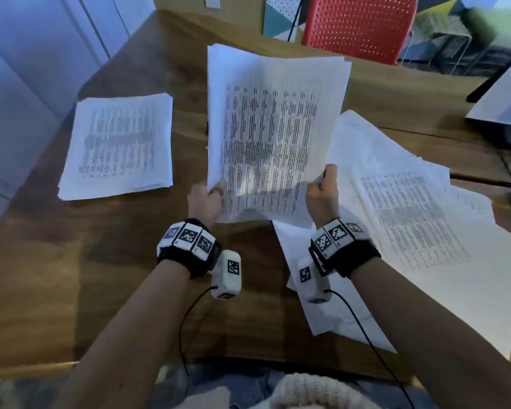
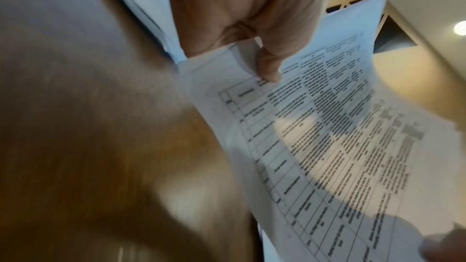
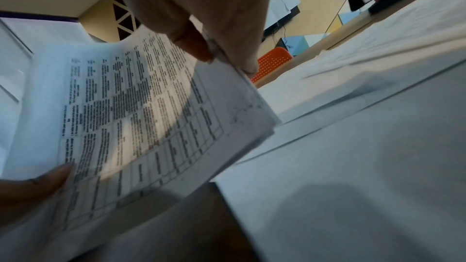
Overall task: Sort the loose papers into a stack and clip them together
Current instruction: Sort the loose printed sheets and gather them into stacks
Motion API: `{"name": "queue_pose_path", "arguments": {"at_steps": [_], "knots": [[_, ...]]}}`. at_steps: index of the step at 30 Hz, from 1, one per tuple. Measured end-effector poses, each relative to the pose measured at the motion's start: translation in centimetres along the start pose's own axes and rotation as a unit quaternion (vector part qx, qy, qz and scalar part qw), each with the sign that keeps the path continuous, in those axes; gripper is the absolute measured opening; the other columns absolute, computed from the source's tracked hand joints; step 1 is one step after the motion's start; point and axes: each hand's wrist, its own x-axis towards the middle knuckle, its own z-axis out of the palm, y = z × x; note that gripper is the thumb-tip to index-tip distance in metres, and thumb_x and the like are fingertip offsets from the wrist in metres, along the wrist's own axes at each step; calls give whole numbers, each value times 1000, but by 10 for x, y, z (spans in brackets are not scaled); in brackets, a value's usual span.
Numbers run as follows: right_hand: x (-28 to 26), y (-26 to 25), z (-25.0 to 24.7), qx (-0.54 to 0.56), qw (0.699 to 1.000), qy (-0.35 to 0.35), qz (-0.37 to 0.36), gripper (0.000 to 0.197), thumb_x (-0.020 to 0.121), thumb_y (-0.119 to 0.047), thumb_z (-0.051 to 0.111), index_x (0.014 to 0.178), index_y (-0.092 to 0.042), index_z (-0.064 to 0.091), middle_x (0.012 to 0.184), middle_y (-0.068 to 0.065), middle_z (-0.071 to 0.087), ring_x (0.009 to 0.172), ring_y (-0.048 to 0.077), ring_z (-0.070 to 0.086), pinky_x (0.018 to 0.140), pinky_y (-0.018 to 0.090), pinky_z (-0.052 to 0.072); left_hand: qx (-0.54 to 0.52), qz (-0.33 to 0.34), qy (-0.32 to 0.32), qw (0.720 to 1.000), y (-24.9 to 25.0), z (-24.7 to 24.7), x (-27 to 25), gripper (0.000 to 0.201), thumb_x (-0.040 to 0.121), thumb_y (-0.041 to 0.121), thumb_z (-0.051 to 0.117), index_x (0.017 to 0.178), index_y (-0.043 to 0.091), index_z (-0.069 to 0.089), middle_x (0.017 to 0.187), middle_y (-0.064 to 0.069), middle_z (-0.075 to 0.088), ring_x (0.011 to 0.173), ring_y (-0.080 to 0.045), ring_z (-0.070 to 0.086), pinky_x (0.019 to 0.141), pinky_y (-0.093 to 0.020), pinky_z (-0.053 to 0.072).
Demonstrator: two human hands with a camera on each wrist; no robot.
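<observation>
Both thumbs pinch sheaf (image 1: 273,134) bottom corners, left hand (image 1: 204,202) and right hand (image 1: 322,196); raised off table (image 1: 115,261) for squaring. Clip unseen.

We note a held sheaf of papers (image 1: 273,134) raised above the table (image 1: 71,276), centre. Left of it a squared stack (image 1: 118,146) lies flat; right, loose sheets (image 1: 410,225) overlap. Behind the table's far edge, a chair (image 1: 357,25).

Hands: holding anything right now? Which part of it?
Yes, a sheaf of papers, raised off the table. The left hand grips its lower left corner; the right hand pinches the lower right corner.
</observation>
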Motion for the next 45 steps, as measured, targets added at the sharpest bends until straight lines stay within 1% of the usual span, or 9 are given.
{"name": "queue_pose_path", "arguments": {"at_steps": [3, 6, 11, 14, 19, 25, 31, 38, 45], "knots": [[7, -21, 38, -6, 999, -36, 9, 19, 86, 12, 35, 87, -6, 30, 66, -5, 28, 57, 5, 29, 49, 10, 33, -12, -6, 63, 998, 10, -44, 23, 32, 93, 22, 51, 111, -4, 60, 111, -21, 63, 110, -33, 58, 82, -27, 39], [12, -42, 85, -4, 996, -91, 12, 15, 89, 8, 39, 97, -4, 33, 67, -6, 31, 57, 5, 33, 50, 11, 33, 2, -16, 106, 994, 17, -94, 51, 17, 91, 19, 51, 95, 6, 61, 84, -13, 61, 88, -28, 59, 72, -28, 42], [34, -70, 165, -63, 972, -200, 104, 15, 89, -5, 41, 101, -12, 35, 96, 16, 54, 81, 31, 58, 57, 38, 53, 73, -39, 176, 981, 18, -170, 93, 21, 89, 20, 50, 97, 12, 67, 106, -18, 64, 100, -32, 60, 75, -32, 46], [43, -82, 204, -121, 956, -241, 112, 19, 90, -9, 43, 108, -13, 38, 106, 13, 56, 82, 30, 60, 36, 18, 47, 113, -68, 166, 977, 6, -203, 113, 30, 90, 21, 48, 112, 9, 64, 111, -15, 65, 101, -32, 62, 72, -29, 44], [44, -87, 248, -158, 937, -280, 133, 26, 89, -4, 46, 114, -12, 40, 106, 10, 57, 64, 23, 60, 35, 18, 43, 134, -132, 164, 968, -27, -226, 139, 35, 93, 16, 46, 123, 4, 57, 121, -14, 63, 109, -32, 59, 74, -26, 40], [27, -75, 272, -270, 911, -275, 149, 32, 85, -1, 46, 117, -5, 43, 116, 17, 52, 95, 33, 57, 82, 38, 50, 187, -168, 137, 958, -67, -230, 153, 36, 89, 4, 44, 123, 1, 57, 128, -19, 58, 118, -35, 53, 92, -34, 43], [16, -69, 277, -332, 868, -346, 132, 44, 87, -5, 44, 130, -6, 34, 137, 14, 27, 125, 36, 31, 101, 40, 32, 231, -267, 90, 931, -73, -218, 150, 61, 86, 21, 55, 138, 0, 31, 146, -20, 29, 134, -37, 31, 111, -44, 27], [38, -69, 211, -304, 877, -354, 113, 58, 88, -9, 44, 143, -8, 23, 149, 16, 18, 135, 34, 28, 106, 38, 32, 322, -221, 74, 918, -39, -184, 137, 89, 86, 32, 58, 148, 5, 1, 155, -22, 4, 145, -37, 2, 117, -55, 7], [46, -41, 87, -314, 904, -277, 88, 49, 89, -13, 48, 136, -8, 36, 135, 16, 36, 122, 29, 45, 99, 30, 36, 339, -56, -63, 937, 13, -73, 92, 46, 88, 25, 51, 130, 7, 44, 140, -19, 37, 132, -35, 32, 108, -47, 33]]}}
